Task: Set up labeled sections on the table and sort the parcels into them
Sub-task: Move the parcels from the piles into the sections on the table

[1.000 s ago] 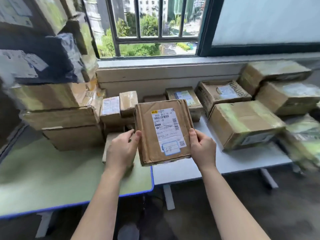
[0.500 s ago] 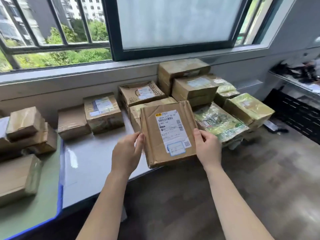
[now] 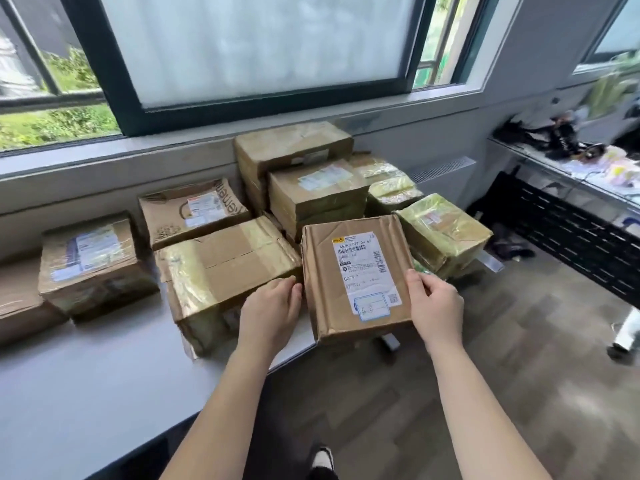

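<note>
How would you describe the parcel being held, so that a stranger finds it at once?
Below the big frosted window, a white table carries a pile of brown parcels. At its front right edge, the left hand and right hand hold one flat parcel up. Unlike its neighbours, which lie flat in the pile, it shows a tall white label with a blue-framed box at the bottom.

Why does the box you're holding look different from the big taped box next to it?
The held parcel shows a white label; the taped box shows none. The held parcel is gripped by the left hand and right hand; the taped box lies on the table. Both are brown cardboard.
</note>
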The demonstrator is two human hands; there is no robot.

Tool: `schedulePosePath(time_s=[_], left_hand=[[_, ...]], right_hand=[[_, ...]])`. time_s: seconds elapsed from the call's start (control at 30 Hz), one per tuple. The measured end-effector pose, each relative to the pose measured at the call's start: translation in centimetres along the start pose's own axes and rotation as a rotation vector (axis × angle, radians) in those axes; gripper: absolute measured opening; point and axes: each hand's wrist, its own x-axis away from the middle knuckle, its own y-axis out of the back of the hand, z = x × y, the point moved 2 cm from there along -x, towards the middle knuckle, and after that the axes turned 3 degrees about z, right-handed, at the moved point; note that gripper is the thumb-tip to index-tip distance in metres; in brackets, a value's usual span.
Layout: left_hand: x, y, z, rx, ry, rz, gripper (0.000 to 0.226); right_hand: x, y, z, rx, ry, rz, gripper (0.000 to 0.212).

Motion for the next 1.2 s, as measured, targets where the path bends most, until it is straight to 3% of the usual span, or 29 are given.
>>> schedulePosePath(time_s=[0.2, 0.5, 0.93, 1.2], left_hand=[[-6.3, -4.8, -3.0, -0.003, -0.039, 0.024, 0.031], [-13.9, -11.3, -7.0, -0.123, -0.066, 0.105, 0.052], [-20.4, -20.5, -14.8, -0.13, 0.255, 0.052, 0.049], [-21.1, -22.9, -15.6, -0.234, 0.407, 0.046, 0.053]], right_hand=[[-7.3, 1.3, -2.1, 0.004, -0.035, -0.003, 0.032], [-15.8, 3.4, -6.7, -0.047, -0.062, -0.003, 0.031], [-35.0, 6.1, -11.0, -0.106, 0.091, 0.195, 0.031], [-45.1, 1.7, -11.5, -0.149, 0.059, 0.329, 0.035]])
